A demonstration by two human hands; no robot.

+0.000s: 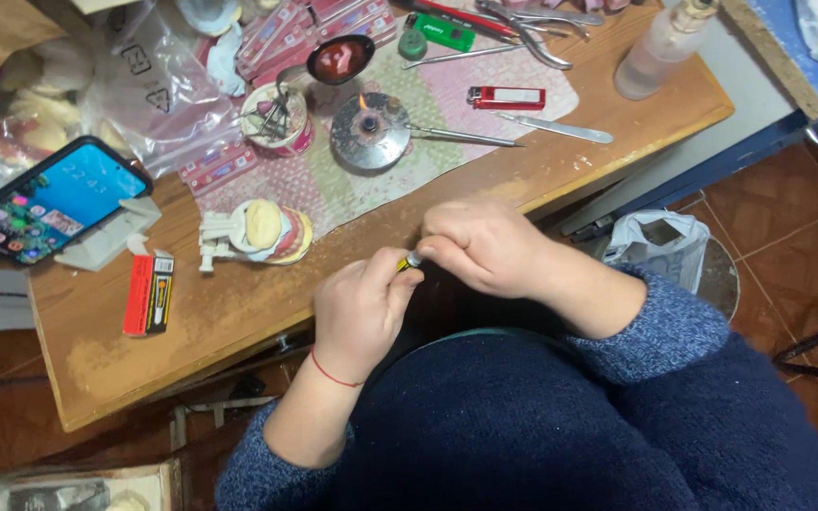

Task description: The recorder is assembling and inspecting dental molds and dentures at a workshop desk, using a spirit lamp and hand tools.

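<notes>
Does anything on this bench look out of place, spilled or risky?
One thing: the small burner is lit, unattended, on the patterned mat, with a red lighter close by. Both hands, left and right, are at the table edge on a small tool.

Two lighters point(506, 97), one phone point(49, 202), two hands point(362, 308).
</notes>
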